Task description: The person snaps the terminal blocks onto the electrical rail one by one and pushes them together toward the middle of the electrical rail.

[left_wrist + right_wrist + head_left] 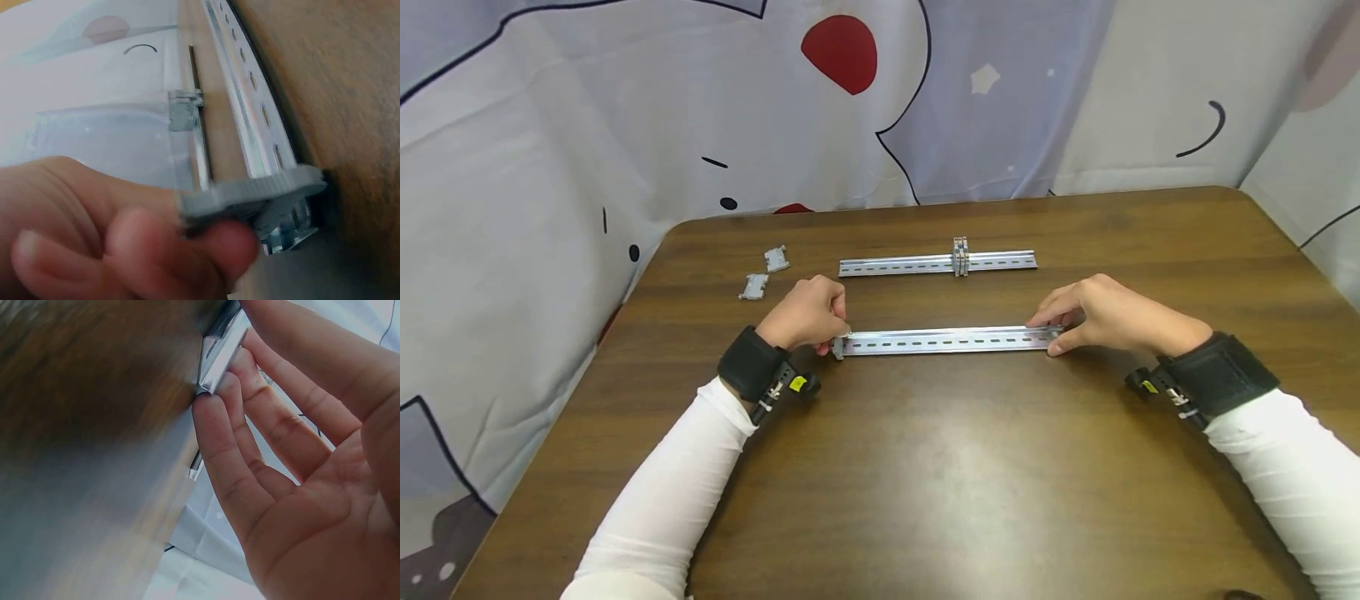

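Between the hands (805, 315) (1111, 318), a shiny slotted rail (953, 336)

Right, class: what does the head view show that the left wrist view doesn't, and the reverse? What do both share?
Only the head view shows the two loose flat grey pieces and the right hand. Only the left wrist view shows the ribbed edge of the grey plastic clip in the left hand. Both show that hand and clip, the front slotted silver metal rail and the rear silver metal rail.
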Available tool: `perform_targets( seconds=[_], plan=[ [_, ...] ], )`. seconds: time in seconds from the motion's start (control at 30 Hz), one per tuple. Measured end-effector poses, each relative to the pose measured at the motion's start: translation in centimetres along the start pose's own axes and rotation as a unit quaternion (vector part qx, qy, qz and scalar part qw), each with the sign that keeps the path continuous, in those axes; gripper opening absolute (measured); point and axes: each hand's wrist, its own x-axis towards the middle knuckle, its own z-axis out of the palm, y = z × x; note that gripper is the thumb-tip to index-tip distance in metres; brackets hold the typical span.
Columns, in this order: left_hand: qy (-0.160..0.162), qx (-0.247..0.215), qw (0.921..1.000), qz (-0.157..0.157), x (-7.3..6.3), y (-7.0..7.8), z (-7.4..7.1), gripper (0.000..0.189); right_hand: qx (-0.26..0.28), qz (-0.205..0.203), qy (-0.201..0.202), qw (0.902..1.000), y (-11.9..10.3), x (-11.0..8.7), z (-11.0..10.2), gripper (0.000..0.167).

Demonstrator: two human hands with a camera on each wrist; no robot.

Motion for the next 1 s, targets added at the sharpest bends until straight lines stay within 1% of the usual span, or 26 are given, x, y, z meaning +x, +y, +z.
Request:
perform_targets(
  seconds=[0.2,0.3,0.37,0.47,0.57,0.67,0.83,1.0],
  plan=[
    [-0.012,0.0,0.9998,-0.016,0.5,0.2,0.4,0.009,0.003,-0.005,0.004,1.0,0.0,-0.3,0.1,0.037],
    [-0.031,0.006,0.9994,-0.011,0.4,-0.2,0.3,0.008,0.013,-0.012,0.008,0.9998,0.0,-0.4,0.4,0.038],
    [-0.053,0.003,0.9985,-0.013,0.0,-0.4,-0.2,0.016,0.016,-0.015,0.009,0.9997,-0.1,-0.4,0.6,0.037],
    [-0.085,0.003,0.996,-0.027,-0.9,-0.3,-1.3,0.028,0.014,-0.019,0.009,0.9997,-0.3,-0.3,0.8,0.037],
    [-0.103,-0.001,0.994,-0.037,-1.7,0.1,-2.5,0.033,0.004,-0.023,0.011,0.9997,-0.4,-0.1,0.7,0.037],
    [-0.112,-0.01,0.9933,-0.03,-1.9,0.2,-2.9,0.029,-0.005,-0.016,0.009,0.9998,-0.4,0.0,0.5,0.038],
    [-0.125,-0.052,0.9906,-0.019,-1.4,-0.1,-2.5,0.017,-0.023,-0.002,0.004,0.9997,-0.4,0.0,0.3,0.038],
    [-0.126,-0.086,0.9881,-0.023,-1.2,-0.2,-2.3,0.014,-0.057,-0.006,0.021,0.9981,-0.7,0.2,0.2,0.036]
  ],
)
